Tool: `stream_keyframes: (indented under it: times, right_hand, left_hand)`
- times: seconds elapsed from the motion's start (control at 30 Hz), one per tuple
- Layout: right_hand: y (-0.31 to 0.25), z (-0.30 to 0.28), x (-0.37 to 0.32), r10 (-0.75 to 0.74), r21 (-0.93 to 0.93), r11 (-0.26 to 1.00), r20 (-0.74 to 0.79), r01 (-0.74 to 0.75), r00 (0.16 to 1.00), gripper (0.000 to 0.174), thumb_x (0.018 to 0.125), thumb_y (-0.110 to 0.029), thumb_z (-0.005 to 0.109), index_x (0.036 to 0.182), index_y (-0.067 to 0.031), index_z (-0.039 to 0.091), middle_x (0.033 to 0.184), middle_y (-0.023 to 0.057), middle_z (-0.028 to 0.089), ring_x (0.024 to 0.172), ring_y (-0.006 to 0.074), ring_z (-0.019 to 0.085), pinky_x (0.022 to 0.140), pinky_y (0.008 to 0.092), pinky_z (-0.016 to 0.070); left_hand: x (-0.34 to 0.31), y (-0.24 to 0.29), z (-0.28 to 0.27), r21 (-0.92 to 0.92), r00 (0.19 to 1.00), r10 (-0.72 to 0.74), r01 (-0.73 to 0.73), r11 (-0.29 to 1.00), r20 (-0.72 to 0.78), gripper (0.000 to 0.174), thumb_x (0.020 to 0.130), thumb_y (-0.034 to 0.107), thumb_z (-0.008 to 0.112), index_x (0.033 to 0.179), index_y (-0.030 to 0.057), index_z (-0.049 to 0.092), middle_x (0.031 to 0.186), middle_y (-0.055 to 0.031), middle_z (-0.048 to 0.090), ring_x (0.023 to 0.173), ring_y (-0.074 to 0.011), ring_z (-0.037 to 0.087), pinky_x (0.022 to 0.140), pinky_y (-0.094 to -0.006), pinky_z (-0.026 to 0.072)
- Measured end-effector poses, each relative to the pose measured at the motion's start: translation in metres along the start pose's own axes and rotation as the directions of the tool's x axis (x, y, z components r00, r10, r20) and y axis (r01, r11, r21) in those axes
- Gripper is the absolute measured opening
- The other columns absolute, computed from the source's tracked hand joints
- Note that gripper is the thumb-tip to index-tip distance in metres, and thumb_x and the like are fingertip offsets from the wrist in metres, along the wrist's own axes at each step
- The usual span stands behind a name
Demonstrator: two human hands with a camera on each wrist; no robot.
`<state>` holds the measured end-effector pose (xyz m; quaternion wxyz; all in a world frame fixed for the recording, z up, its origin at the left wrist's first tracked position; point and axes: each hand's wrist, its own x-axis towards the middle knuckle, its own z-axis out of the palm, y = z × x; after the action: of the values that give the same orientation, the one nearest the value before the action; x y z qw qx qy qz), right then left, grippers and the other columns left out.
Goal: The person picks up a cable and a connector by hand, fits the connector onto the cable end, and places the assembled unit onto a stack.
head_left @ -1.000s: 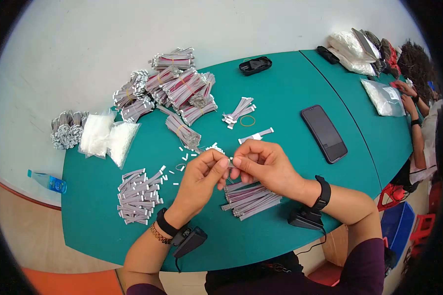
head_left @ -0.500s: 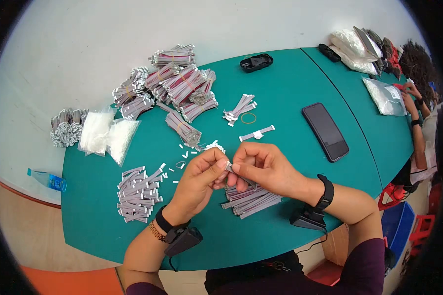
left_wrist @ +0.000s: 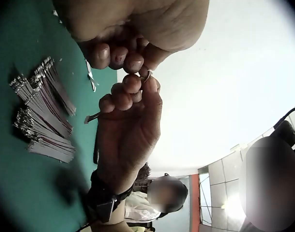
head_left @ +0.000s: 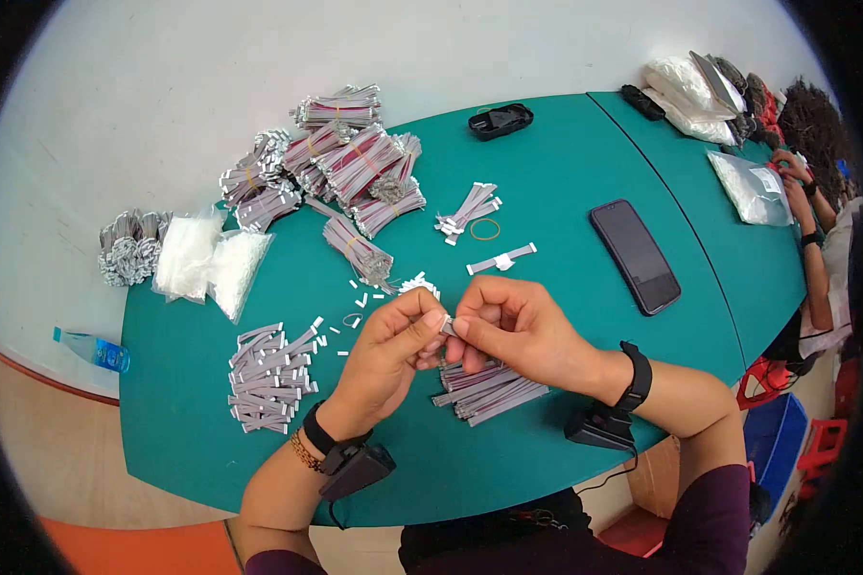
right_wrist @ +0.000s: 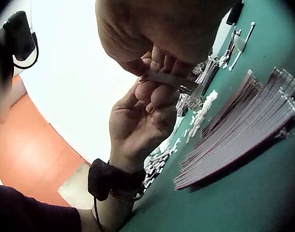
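Note:
Above the table, my left hand (head_left: pixel 393 345) and right hand (head_left: pixel 523 321) meet fingertip to fingertip. My right thumb and fingers pinch a short grey flat ribbon cable (right_wrist: pixel 164 79) close to its end. At that end, a small white connector (head_left: pixel 445 323) is pinched between my left thumb and forefinger. The fingers hide most of the joint. In the left wrist view the cable's other end (left_wrist: pixel 90 118) sticks out past my right fingers. Beneath the hands lies a stack of grey and maroon ribbon cables (head_left: pixel 489 393). Loose white connectors (head_left: pixel 417 285) lie just beyond my left hand.
Cables with white ends (head_left: pixel 268 383) are piled at left. Banded cable bundles (head_left: pixel 360 163) and bags of white parts (head_left: pixel 190 257) stand behind. A phone (head_left: pixel 635 257), a rubber band (head_left: pixel 485 229) and a black case (head_left: pixel 501 122) lie rightward. Another person's hands (head_left: pixel 794 182) work far right.
Both hands stay together and have shifted only slightly. The right fingers have tilted a little around the cable, and its end sits closer between both thumbs. The far person's hands moved a little.

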<state>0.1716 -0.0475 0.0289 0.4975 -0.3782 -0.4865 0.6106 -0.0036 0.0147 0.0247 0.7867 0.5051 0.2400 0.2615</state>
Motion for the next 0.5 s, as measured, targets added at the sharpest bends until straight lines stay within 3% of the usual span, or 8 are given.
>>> stream_keyframes:
  times: [0.13, 0.5]
  right_hand:
    - [0.0015, 0.003, -0.0013, -0.02, -0.012, 1.0, -0.043, 0.02, 0.999, 0.011, 0.092, -0.011, 0.052, 0.085, -0.0025, 0.05, 0.074, 0.0024, 0.062, 0.063, 0.0048, 0.057, 0.057, 0.0186, 0.047]
    - [-0.001, 0.0033, -0.0014, -0.016, -0.036, 0.999, -0.036, 0.014, 0.999, 0.011, 0.092, -0.009, 0.053, 0.084, -0.0021, 0.049, 0.074, 0.0031, 0.062, 0.062, 0.0056, 0.058, 0.056, 0.0189, 0.0474]
  left_hand:
    - [-0.0001, 0.0001, 0.0012, 0.012, 1.0, 0.007, -0.007, 1.0, -0.009, 0.019, 0.092, 0.025, 0.053, 0.082, 0.0091, 0.051, 0.067, 0.0026, 0.049, 0.06, -0.0052, 0.044, 0.056, -0.0197, 0.0321]
    - [-0.0001, -0.0021, 0.0005, -0.023, 1.0, -0.005, 0.005, 1.0, 0.0, 0.02, 0.092, 0.025, 0.053, 0.082, 0.0084, 0.051, 0.067, 0.0015, 0.049, 0.061, -0.0068, 0.045, 0.056, -0.0211, 0.0327]
